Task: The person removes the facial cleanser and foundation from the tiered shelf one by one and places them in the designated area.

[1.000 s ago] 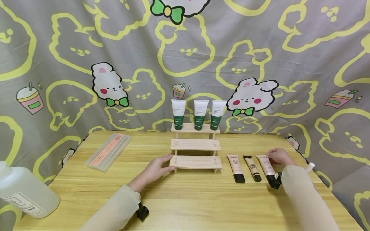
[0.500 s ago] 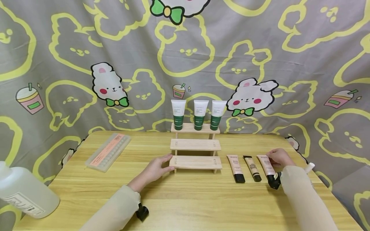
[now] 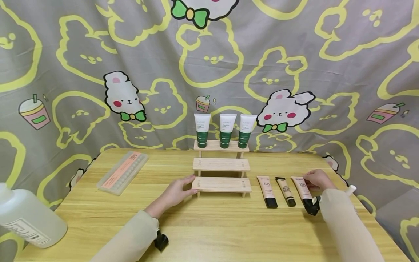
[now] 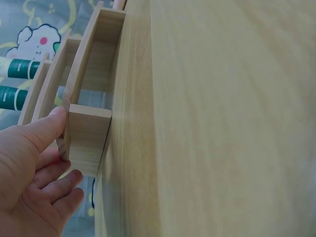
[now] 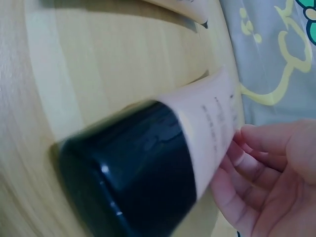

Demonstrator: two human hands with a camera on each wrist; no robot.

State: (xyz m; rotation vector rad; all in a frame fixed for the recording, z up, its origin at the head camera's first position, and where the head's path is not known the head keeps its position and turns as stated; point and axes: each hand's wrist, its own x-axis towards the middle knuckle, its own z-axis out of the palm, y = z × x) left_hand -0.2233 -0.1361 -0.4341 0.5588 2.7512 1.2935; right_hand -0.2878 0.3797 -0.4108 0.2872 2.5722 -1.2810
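Observation:
In the head view my left hand (image 3: 175,192) holds the left end of the lowest step of a three-tier wooden display stand (image 3: 222,184). The left wrist view shows the thumb and index finger pinching that step's end, other fingers loosely bent. My right hand (image 3: 317,179) grips the upper right edge of a pink BB cream tube (image 3: 300,185) with a black cap, lying on the table. In the right wrist view, thumb and fingertips meet at the tube's side. Left of it lie a beige tube (image 3: 285,189) and another BB cream tube (image 3: 266,187).
Three white-and-green tubes (image 3: 226,131) stand on the stand's top step. A flat clear case (image 3: 122,172) with a pink label lies at the table's back left. A large translucent bottle (image 3: 31,218) stands at the left edge. A patterned curtain (image 3: 157,54) hangs behind the table.

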